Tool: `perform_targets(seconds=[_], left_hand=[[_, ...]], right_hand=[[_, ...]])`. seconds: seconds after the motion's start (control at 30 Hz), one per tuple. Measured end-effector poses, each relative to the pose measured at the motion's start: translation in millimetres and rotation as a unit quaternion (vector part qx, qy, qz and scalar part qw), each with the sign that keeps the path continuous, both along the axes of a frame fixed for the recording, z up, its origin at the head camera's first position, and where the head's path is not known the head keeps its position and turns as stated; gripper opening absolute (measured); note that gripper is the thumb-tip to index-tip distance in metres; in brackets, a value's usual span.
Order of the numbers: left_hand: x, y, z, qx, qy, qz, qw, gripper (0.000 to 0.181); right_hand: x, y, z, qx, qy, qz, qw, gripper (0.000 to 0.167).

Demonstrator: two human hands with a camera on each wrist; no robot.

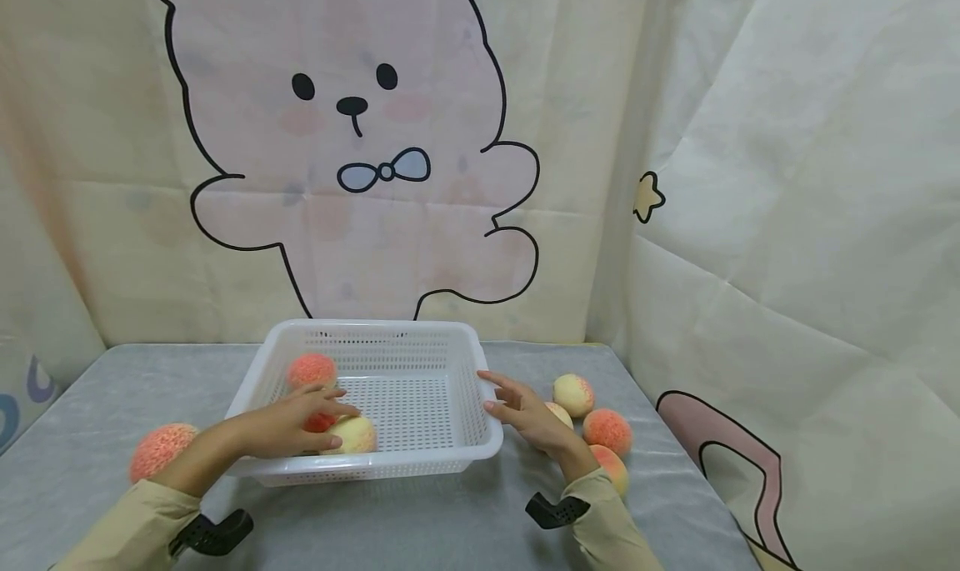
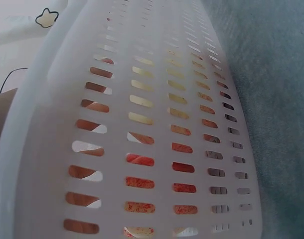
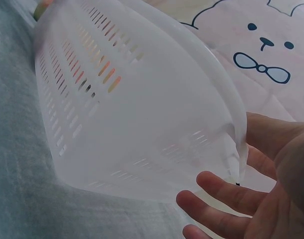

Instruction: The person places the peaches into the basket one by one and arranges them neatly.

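Note:
A white perforated basket (image 1: 408,463) stands on the grey table, its side filling much of the left wrist view. My left hand (image 1: 288,421) reaches over its near-left edge, fingers fairly straight, touching a pale yellow peach-like ball (image 1: 358,435). Beside that ball lies a red one (image 1: 319,422), partly covered by the hand; a coral one (image 1: 312,371) sits farther back. At the basket's right rim (image 3: 224,84), my right hand (image 1: 528,417) touches the edge with spread, slightly bent fingers, several of them outside the wall in the right wrist view.
Right of the basket lie several balls, among them a yellow one (image 1: 573,395), a coral one (image 1: 607,432) and an orange one (image 1: 611,469). Another coral ball (image 1: 161,449) rests left of the basket, behind the left forearm. A printed curtain (image 1: 570,246) hangs behind the table.

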State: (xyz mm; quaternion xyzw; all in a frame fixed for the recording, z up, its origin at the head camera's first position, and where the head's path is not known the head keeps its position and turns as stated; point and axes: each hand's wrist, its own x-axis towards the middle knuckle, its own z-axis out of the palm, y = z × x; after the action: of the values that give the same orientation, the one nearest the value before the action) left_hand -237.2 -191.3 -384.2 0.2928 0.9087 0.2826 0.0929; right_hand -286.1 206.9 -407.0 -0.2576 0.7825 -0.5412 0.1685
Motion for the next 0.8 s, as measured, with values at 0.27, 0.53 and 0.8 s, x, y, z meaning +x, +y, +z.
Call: perform_targets(seconds=[0.27,0.53,0.8], left_hand=[[0.4,-2.8,3.1,0.019,-0.003,0.001,0.9998,0.051],[6.1,-16.8,10.5,0.071,0.012,0.023,0.9971,0.050],[16.6,-39.9,17.9,0.082,0.053,0.072,0.9926,0.052]], right_hand=[[-0.4,0.2,-0.8,0.003,-0.001,-0.005,1.0000,0.062],[-2.1,0.7,-1.8,-0.003,-0.001,0.003,1.0000,0.061],[-1.2,1.3,-2.6,0.006,0.006,-0.001,1.0000,0.061]])
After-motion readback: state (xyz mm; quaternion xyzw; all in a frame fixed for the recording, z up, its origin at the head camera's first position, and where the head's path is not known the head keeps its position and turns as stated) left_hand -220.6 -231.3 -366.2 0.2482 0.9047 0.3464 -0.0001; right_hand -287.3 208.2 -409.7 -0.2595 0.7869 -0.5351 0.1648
